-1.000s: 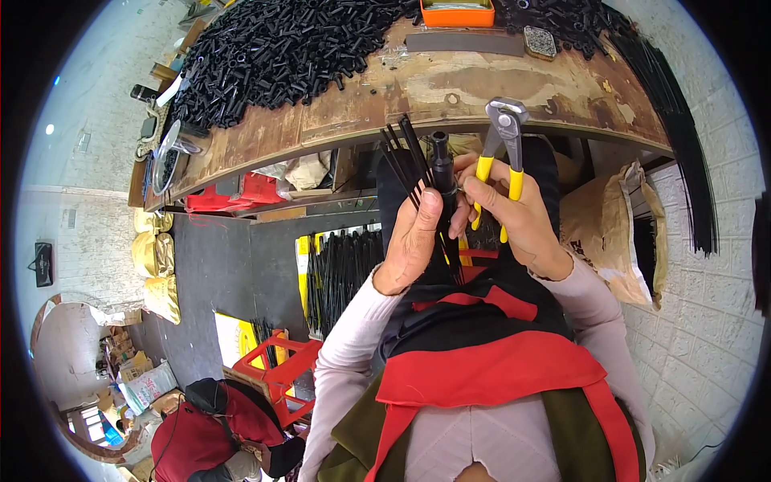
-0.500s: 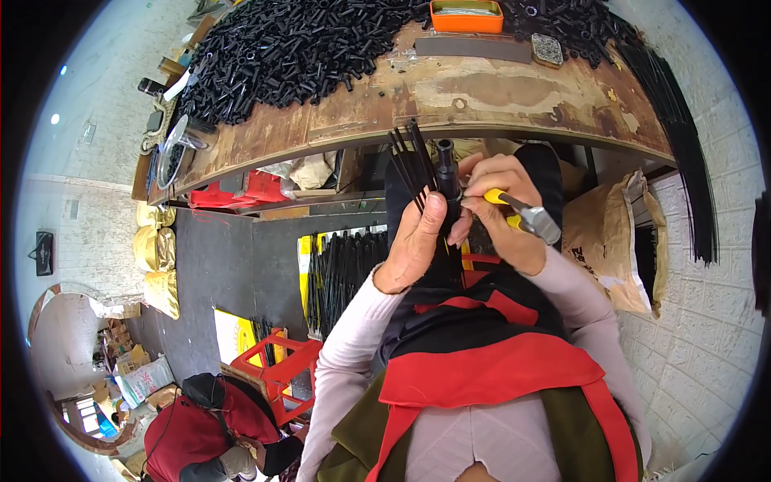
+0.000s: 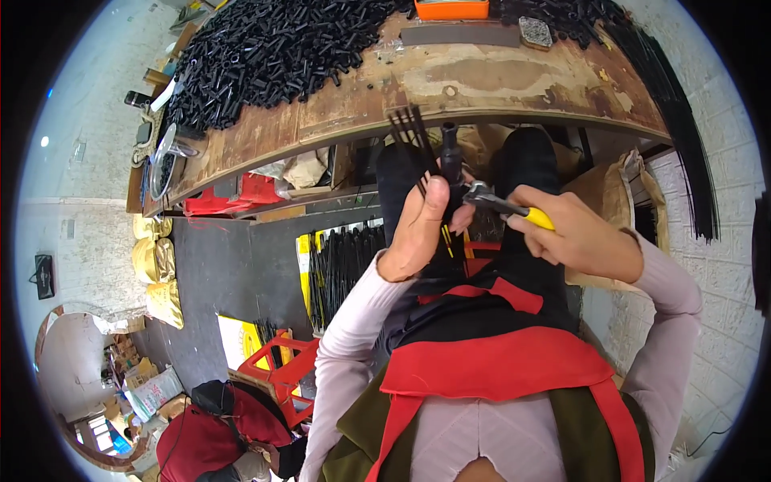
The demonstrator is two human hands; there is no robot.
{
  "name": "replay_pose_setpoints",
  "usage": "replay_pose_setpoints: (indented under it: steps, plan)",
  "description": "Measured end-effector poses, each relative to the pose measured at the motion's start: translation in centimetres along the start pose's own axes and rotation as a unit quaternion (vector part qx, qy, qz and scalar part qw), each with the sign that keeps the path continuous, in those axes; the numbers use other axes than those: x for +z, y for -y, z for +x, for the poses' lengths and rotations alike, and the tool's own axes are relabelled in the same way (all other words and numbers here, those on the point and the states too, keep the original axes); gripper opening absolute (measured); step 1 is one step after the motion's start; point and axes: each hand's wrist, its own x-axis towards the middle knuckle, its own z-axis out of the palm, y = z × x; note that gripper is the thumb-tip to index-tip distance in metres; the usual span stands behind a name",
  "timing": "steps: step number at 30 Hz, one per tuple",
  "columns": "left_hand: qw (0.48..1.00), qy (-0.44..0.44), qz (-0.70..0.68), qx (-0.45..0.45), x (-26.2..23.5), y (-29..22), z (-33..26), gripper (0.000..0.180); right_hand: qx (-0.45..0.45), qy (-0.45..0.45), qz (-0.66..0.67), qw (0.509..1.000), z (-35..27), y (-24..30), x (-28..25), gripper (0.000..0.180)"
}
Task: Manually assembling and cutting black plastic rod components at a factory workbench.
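My left hand (image 3: 418,229) is raised in front of my lap and grips a small bundle of thin black rods (image 3: 411,138) together with a short black tube (image 3: 450,149) that stands upright. My right hand (image 3: 582,234) holds yellow-handled pliers (image 3: 504,206) sideways, their metal jaws closed around the tube's lower part just beside my left thumb. Both hands are below the front edge of a worn wooden workbench (image 3: 482,80).
A big heap of short black tubes (image 3: 273,52) covers the bench's left part, with long black rods (image 3: 683,136) along its right end and an orange box (image 3: 451,8) at the back. More rods stand in a yellow crate (image 3: 337,261); red crate (image 3: 277,373), yellow sacks (image 3: 157,269) on the floor.
The pliers went from upright with jaws in the air to lying sideways, jaws now on the tube. My right hand shifted lower and to the right.
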Motion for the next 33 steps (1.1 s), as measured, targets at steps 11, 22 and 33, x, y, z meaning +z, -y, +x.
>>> replay_pose_setpoints:
  steps: [11,22,33]
  plan:
    - [1.000,-0.001,0.004,-0.014,0.8,-0.7,-0.4,0.057,0.036,0.138,0.103,0.984,-0.2,2.7,-3.1,0.034]
    - [1.000,0.007,0.010,0.000,0.1,-0.8,-0.6,0.069,0.065,0.202,0.153,0.965,0.6,0.7,-1.9,0.031]
    - [0.999,0.009,-0.044,-0.021,-0.3,0.8,2.6,0.048,-0.009,0.106,-0.181,0.978,2.5,2.5,-6.9,0.027]
